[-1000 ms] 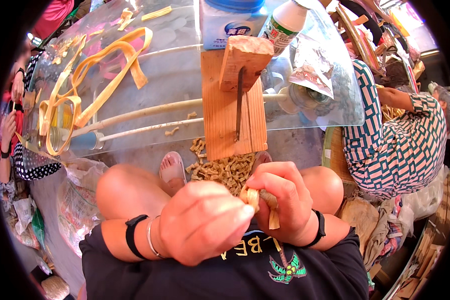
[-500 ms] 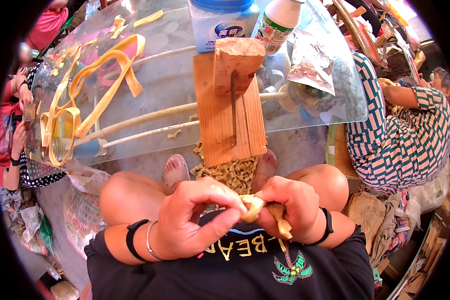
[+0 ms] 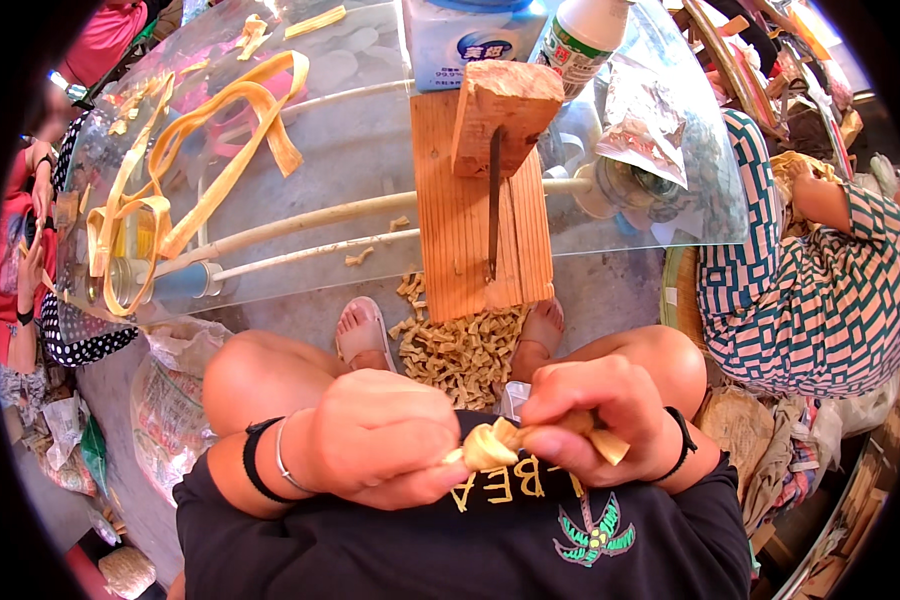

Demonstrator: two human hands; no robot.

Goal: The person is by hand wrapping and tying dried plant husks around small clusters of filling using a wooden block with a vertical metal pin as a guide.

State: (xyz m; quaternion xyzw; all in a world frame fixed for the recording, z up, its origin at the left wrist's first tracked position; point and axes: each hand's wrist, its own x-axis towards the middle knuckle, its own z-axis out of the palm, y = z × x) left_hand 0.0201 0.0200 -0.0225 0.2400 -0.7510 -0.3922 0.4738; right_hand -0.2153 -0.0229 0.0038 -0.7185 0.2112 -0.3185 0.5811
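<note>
The person's dark shirt [image 3: 370,545], printed with a green palm tree, filled the nearest part of the view. Just above it, both hands were closed on one short yellow strip [image 3: 492,446], which was knotted in the middle and lay between them. The left hand [image 3: 395,440] was a loose fist, its thumb and finger pinching the knot's left end; a black band and a silver bangle circled that wrist. The right hand [image 3: 600,415] gripped the other side with bent fingers, and a flat tail of the strip stuck out below them. That wrist wore a black band too.

Beyond the hands, between the two sandalled feet, a heap of small yellow pieces [image 3: 460,355] lay on the floor. Above the heap, a wooden board [image 3: 448,220] jutted over the near edge of the glass-topped bench [image 3: 360,160]. A thin metal blade [image 3: 494,210] ran from a wooden block [image 3: 505,115] down to the board.

Long yellow strips [image 3: 280,150] lay looped on the bench's left side. Farther back stood a blue-and-white tub [image 3: 440,45] and a white bottle [image 3: 590,25], with a crumpled silvery packet [image 3: 642,125] to their right. A co-worker in patterned clothes [image 3: 810,310] sat at the right.
</note>
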